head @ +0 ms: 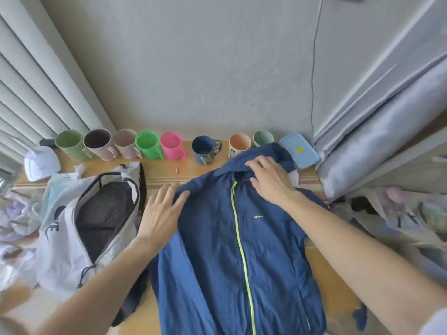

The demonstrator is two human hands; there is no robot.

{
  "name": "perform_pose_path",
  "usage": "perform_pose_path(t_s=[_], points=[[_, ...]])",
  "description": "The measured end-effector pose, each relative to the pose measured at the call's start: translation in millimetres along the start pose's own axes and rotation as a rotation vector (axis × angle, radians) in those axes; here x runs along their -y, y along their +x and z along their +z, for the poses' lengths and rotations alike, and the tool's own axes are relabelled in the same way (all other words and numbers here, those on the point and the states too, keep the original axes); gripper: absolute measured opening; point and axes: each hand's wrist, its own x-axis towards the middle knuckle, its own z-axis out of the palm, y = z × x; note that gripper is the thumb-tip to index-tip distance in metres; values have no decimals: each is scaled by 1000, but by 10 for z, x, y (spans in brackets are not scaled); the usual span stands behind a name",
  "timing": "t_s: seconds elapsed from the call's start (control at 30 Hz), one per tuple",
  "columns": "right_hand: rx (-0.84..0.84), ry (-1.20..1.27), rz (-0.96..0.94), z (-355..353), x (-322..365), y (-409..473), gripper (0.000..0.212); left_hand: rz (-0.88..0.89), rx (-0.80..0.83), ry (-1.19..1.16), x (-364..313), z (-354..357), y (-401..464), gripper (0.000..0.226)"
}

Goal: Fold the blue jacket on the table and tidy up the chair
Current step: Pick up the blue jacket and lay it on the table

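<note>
The blue jacket (217, 250) lies front up on the wooden table (167, 170), its lime-green zipper shut and running down the middle, its hood toward the wall. My left hand (162, 211) rests flat with fingers spread on the jacket's left shoulder edge. My right hand (271, 180) presses flat on the collar and hood to the right of the zipper top. Neither hand grips the cloth. No chair is in view.
A row of several coloured mugs (148, 145) stands along the wall. A pale blue box (300, 149) sits behind the hood. An open white and black mesh bag (96, 213) lies left of the jacket. A white cap (41, 163) sits far left. Curtains hang both sides.
</note>
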Motion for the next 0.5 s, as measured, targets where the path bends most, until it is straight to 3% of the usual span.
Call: perform_pose_path(t_s=[0.13,0.2,0.3,0.33,0.37,0.43,0.5], points=[[122,45,49,836,60,-1153,37,421,236,-36,-509,332,-507,54],[247,49,109,1168,69,-1706,46,497,375,-37,-724,522,-807,48],[565,71,155,1477,-32,-2272,62,431,570,110,-923,715,-1152,43],[646,80,158,1537,-90,-2397,65,327,672,132,-937,759,-1248,46],[693,87,174,1588,-145,-2507,66,209,672,145,-934,798,-1339,53],[593,149,282,1655,-225,-2700,63,53,708,142,-953,820,-1511,66],[336,236,500,1709,-294,-2885,63,-37,645,69,-1040,851,-1657,63]])
